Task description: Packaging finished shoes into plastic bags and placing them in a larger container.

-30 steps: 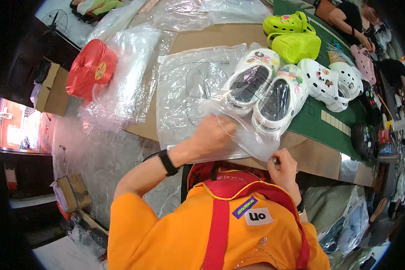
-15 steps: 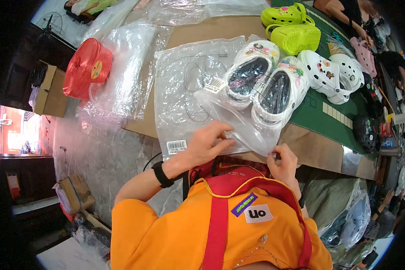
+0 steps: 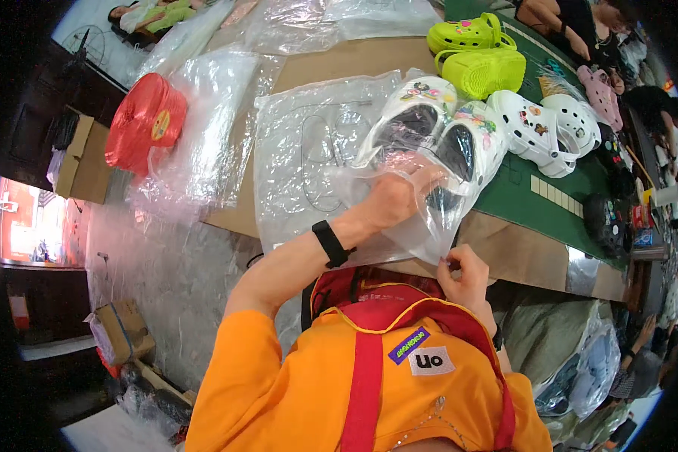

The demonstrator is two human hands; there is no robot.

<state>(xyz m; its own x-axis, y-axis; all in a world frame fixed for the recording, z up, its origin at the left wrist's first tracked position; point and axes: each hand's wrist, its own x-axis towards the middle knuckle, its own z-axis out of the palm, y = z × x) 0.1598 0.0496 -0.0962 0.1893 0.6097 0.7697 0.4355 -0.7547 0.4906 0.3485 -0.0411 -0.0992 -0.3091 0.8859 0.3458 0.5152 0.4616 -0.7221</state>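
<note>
My left hand (image 3: 395,200), a black band on its wrist, is pushed into a clear plastic bag (image 3: 422,230), and its fingers reach the nearer one of a pair of white clogs (image 3: 467,147) with coloured charms. The film drapes over that hand. My right hand (image 3: 465,270) pinches the bag's lower edge near the table's front edge. The other white clog (image 3: 410,120) lies just left of the first. Both clogs rest on a flat pile of clear bags (image 3: 309,143) on brown cardboard.
Behind are lime green clogs (image 3: 478,68), another white pair (image 3: 546,128) and a pink clog (image 3: 599,94) on a green mat (image 3: 550,203). A red roll (image 3: 147,120) and loose plastic lie at left, with a cardboard box (image 3: 83,158) beyond. Another person's arm (image 3: 557,22) is top right.
My left hand has lifted off the flat bag, slid inside it and moved right and away to the white clogs. The bag now stands open. My right hand has kept its pinch on the edge.
</note>
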